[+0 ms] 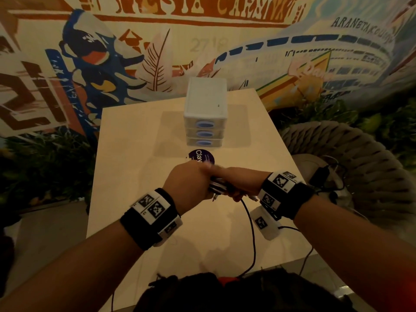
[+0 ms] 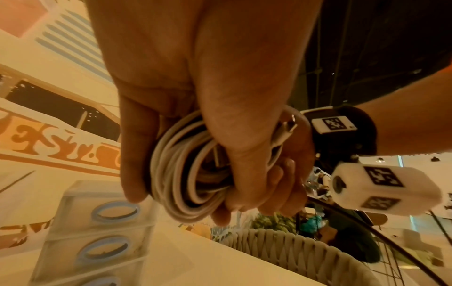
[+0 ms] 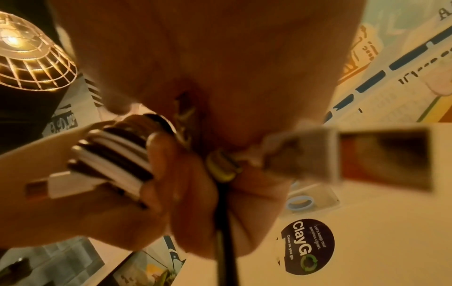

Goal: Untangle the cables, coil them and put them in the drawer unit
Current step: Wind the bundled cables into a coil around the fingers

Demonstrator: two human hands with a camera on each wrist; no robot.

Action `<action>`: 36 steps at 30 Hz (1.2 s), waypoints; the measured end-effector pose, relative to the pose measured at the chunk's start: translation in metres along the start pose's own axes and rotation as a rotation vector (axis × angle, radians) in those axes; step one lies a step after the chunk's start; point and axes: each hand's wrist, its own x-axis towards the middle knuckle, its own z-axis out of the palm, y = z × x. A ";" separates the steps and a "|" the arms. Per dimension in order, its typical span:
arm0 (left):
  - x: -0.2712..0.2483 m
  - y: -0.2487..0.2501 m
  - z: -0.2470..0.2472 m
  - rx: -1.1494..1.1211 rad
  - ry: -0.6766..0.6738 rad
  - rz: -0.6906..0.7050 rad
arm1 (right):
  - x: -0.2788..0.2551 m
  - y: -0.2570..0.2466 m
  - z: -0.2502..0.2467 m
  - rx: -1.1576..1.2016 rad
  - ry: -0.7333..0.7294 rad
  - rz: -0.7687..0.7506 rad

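Both hands meet above the middle of the pale table (image 1: 139,143). My left hand (image 1: 198,179) grips a coil of white and black cable (image 1: 218,188); the loops (image 2: 181,174) sit in its curled fingers and a metal plug (image 2: 288,127) sticks out by the thumb. My right hand (image 1: 234,188) touches the coil from the right and pinches a black cable (image 1: 252,230), which hangs down past the table's near edge. The coil (image 3: 115,154) ends in a white USB plug (image 3: 49,187). The white drawer unit (image 1: 205,113) stands behind with its three drawers closed.
A round purple sticker (image 1: 202,156) lies on the table between the hands and the drawer unit. A woven chair (image 1: 351,158) stands at the right, with a black adapter and cords (image 1: 322,176) on its seat. A painted wall runs behind the table.
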 end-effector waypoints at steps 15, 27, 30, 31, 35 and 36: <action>-0.006 0.026 0.008 0.257 -0.261 0.062 | 0.010 -0.003 0.014 -0.355 -0.132 0.052; -0.008 -0.012 0.005 -0.112 0.047 0.014 | 0.011 0.001 0.008 -0.442 0.099 -0.083; -0.015 -0.034 0.003 -0.415 0.120 -0.057 | 0.006 0.011 -0.004 -0.223 0.156 -0.128; -0.017 -0.040 0.004 -0.548 0.127 -0.104 | 0.005 0.014 -0.007 -0.127 0.160 -0.158; -0.022 -0.044 0.022 -0.986 -0.006 -0.221 | -0.005 0.010 -0.011 0.179 0.086 -0.326; -0.023 -0.040 0.025 -1.055 -0.040 -0.192 | -0.006 0.008 -0.009 0.209 0.068 -0.365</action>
